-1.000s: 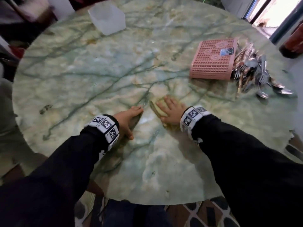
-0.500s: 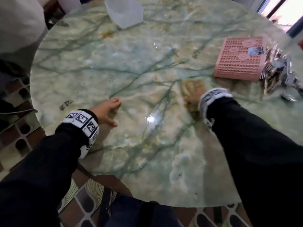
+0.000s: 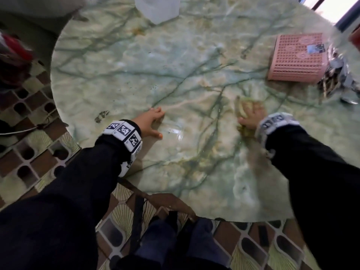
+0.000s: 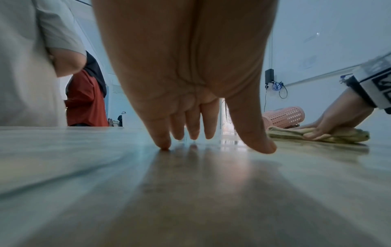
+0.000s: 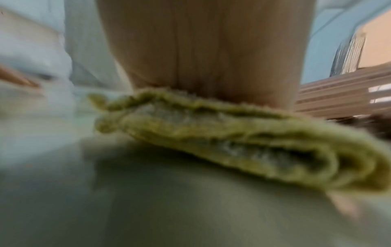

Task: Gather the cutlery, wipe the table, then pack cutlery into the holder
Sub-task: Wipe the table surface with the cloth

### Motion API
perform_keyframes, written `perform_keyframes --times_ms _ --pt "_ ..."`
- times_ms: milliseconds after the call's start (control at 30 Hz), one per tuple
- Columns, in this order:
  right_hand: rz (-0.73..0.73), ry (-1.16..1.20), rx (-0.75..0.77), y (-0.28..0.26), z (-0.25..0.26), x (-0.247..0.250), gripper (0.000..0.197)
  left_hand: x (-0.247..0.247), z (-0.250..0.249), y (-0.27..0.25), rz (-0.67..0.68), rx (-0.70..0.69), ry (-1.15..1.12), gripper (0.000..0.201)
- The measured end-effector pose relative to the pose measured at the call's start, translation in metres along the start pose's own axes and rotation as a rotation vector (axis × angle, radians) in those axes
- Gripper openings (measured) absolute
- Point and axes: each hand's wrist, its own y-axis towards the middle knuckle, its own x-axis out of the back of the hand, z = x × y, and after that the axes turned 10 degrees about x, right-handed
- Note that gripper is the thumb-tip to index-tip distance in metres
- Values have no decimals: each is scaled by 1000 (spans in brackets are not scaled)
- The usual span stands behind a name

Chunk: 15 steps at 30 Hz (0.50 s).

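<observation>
My right hand [image 3: 253, 115] lies flat on a folded yellow-green cloth [image 3: 242, 109] and presses it onto the round green marble table [image 3: 175, 65]. The cloth [image 5: 232, 133] fills the blurred right wrist view under my palm. My left hand [image 3: 150, 121] rests on the table with straight fingers, fingertips [image 4: 165, 147] touching the top. A pink perforated cutlery holder [image 3: 296, 59] lies on its side at the far right. A pile of metal cutlery [image 3: 339, 80] sits just right of it. The holder [image 4: 283, 117] also shows behind my right hand [image 4: 334, 123] in the left wrist view.
A translucent white container [image 3: 157, 8] stands at the table's far edge. The near table rim [image 3: 175, 193] curves in front of my legs above patterned floor tiles [image 3: 29, 156]. People in white [image 4: 27, 63] and red [image 4: 84, 100] clothes stand beyond the table.
My right hand slid the cloth away to the right toward the holder, then back a little toward me. The left hand stayed planted on the table while my head view shifted.
</observation>
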Motion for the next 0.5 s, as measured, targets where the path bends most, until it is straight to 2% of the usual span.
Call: perform_keyframes --times_ms 67,167,200,233,267,300,367,400,433,467,500 --pt "61 -58 153 -4 67 -21 65 5 11 -2 -35 -15 -25 83" --pt "165 -305 540 -65 163 -75 67 15 27 -5 -56 -8 10 85" --pt "220 -345 637 -89 171 -90 68 17 32 -6 -41 -5 22 88" --pt "275 -343 670 -112 170 -92 68 18 37 -7 -17 -4 30 91" --pt "299 -315 703 -123 151 -92 68 19 40 -8 2 -7 39 92" --pt "319 -309 698 -127 130 -84 68 19 43 -9 12 -14 46 93" --pt "145 -254 624 -111 81 -72 66 18 46 -9 11 -33 60 92" --pt "24 -205 483 -95 60 -64 65 18 47 -9 5 -42 69 92" --pt "-5 -134 240 -78 47 -52 67 18 47 -8 1 -48 74 92" --pt "18 -93 53 -56 41 -45 68 17 48 -8 0 -51 76 93" --pt "67 -46 -63 -37 43 -38 67 17 49 -7 0 -52 75 93"
